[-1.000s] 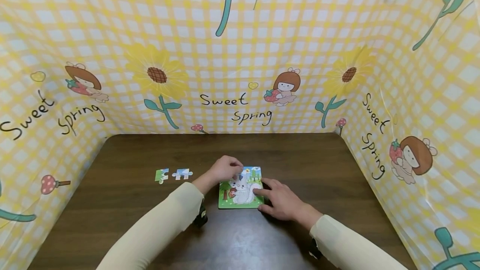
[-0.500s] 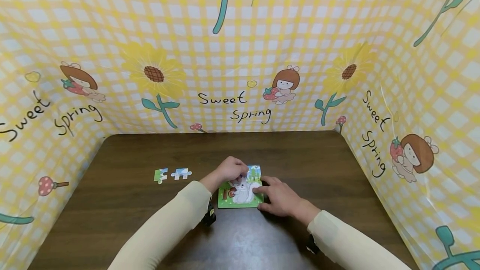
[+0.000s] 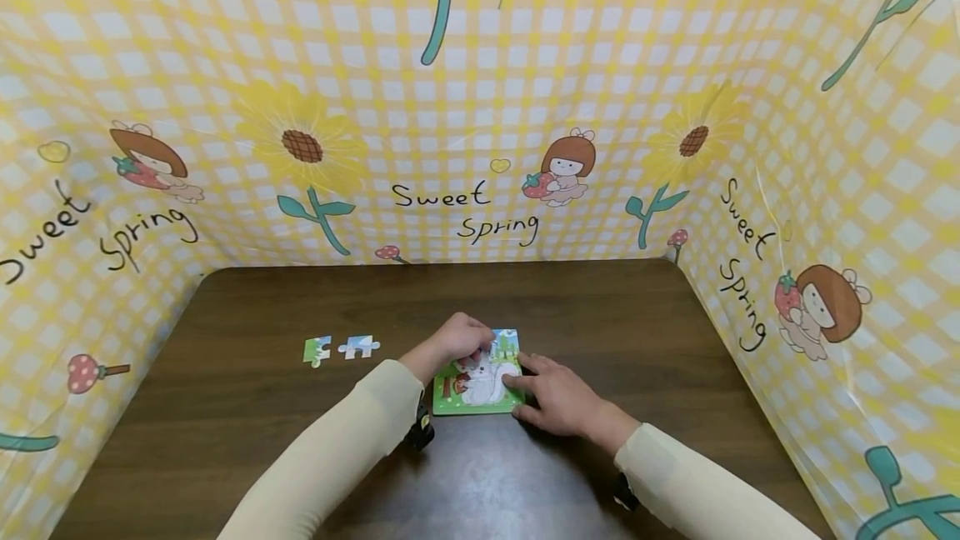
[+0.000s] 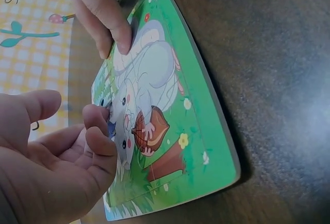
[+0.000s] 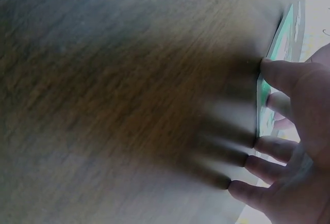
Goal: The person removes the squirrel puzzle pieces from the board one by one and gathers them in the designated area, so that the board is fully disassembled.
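A square jigsaw puzzle with a green border lies on the table, showing a white squirrel with a nut. My left hand is over its upper left part. In the left wrist view, the bent fingers of the left hand touch the picture by the squirrel's head, with the thumb apart from them. A small dark blue patch beside those fingertips is mostly hidden. My right hand spreads along the puzzle's right side. In the right wrist view, the right hand's thumb sits at the puzzle's edge and a finger reaches onto its surface.
Two loose jigsaw pieces, a green and white one and a blue and white one, lie left of the puzzle. Yellow checked cloth hangs behind and on both sides of the brown table.
My left hand has shifted a little to the right over the puzzle, then stayed nearly in place. The right hand keeps its position. The head view has moved slightly.
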`<action>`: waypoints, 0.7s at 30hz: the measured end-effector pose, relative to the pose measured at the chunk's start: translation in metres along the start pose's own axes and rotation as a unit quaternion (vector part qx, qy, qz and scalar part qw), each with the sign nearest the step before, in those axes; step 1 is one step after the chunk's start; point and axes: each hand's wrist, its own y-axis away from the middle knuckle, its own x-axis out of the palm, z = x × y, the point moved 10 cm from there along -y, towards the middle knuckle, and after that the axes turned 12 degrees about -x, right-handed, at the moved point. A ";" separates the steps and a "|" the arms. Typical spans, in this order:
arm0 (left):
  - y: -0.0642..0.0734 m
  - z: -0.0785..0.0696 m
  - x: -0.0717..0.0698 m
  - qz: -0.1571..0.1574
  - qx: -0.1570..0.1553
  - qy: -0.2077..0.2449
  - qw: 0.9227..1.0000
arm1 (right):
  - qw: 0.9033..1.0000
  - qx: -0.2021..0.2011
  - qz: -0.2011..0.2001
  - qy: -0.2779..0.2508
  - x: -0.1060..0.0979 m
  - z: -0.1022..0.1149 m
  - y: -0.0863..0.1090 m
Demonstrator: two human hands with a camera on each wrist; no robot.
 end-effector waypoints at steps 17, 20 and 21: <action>-0.010 -0.005 -0.008 -0.072 0.021 -0.038 0.996 | 1.000 0.013 0.020 -0.007 0.000 -0.001 0.000; -0.011 -0.007 -0.008 -0.096 0.026 -0.055 0.994 | 1.000 0.012 0.022 -0.006 0.001 -0.001 0.000; -0.012 -0.008 -0.008 -0.102 0.029 -0.057 0.993 | 1.000 0.012 0.022 -0.006 0.001 -0.001 0.000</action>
